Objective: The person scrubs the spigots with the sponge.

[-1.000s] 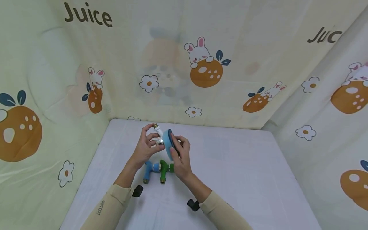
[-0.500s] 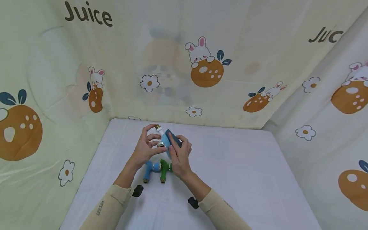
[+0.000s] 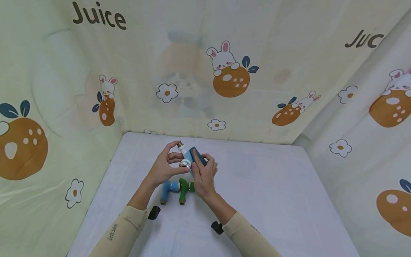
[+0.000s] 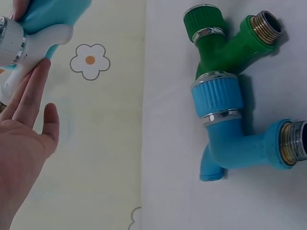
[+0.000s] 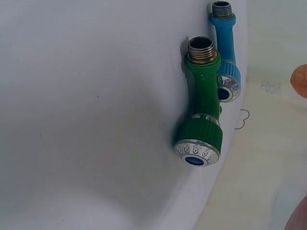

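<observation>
White table point(image 3: 273, 200): green tap point(image 3: 183, 188) and blue tap point(image 3: 166, 190) lie touching. Above them, white-and-blue tap point(image 3: 185, 157) is pinched by left hand point(image 3: 163, 167); blue sponge point(image 3: 198, 157) is gripped by right hand point(image 3: 203, 176). Wiping is best done with tap held steady, sponge pressed flat.

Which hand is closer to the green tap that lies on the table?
The right hand: its heel hovers just above the green tap, at the tap's right end. The left hand is higher and to the left, its fingers holding the white-and-blue tap.
</observation>
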`<state>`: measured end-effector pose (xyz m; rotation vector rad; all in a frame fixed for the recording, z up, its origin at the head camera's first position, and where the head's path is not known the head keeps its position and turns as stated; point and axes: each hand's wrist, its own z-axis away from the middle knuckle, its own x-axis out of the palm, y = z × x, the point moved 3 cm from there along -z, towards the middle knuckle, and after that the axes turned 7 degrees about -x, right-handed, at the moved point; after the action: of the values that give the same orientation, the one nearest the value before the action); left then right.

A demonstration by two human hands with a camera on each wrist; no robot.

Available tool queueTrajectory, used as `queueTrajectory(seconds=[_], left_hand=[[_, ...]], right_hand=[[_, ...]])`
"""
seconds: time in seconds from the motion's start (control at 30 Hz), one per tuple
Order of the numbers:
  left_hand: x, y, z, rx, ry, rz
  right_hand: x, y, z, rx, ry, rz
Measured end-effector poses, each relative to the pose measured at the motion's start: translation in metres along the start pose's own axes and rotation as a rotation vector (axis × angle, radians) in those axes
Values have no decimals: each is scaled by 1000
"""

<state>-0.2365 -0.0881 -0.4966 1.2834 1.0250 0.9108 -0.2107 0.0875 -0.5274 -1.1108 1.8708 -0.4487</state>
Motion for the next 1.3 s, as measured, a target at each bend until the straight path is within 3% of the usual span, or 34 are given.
queueTrajectory(seconds=[0.27,0.67,0.93,1.07,1.17,1.3], left_hand=[[2,-4,2,-6,0,91],[8,4,7,63,0,-13],[12,8,11,88,-1,-23],[10,8,10,74,35,-2],[5,7,9,51,107,29],[-3,6,7,70,153,107]], right_hand=[[0,3,1,-5,5,44],[-2,16,-8,134,-47,103],[-5,23,-8,188,-44,38],[-7,26,-6,213,9,-47],[-8,22,0,148,62,-121],[-5,8,12,-108,107,-153]])
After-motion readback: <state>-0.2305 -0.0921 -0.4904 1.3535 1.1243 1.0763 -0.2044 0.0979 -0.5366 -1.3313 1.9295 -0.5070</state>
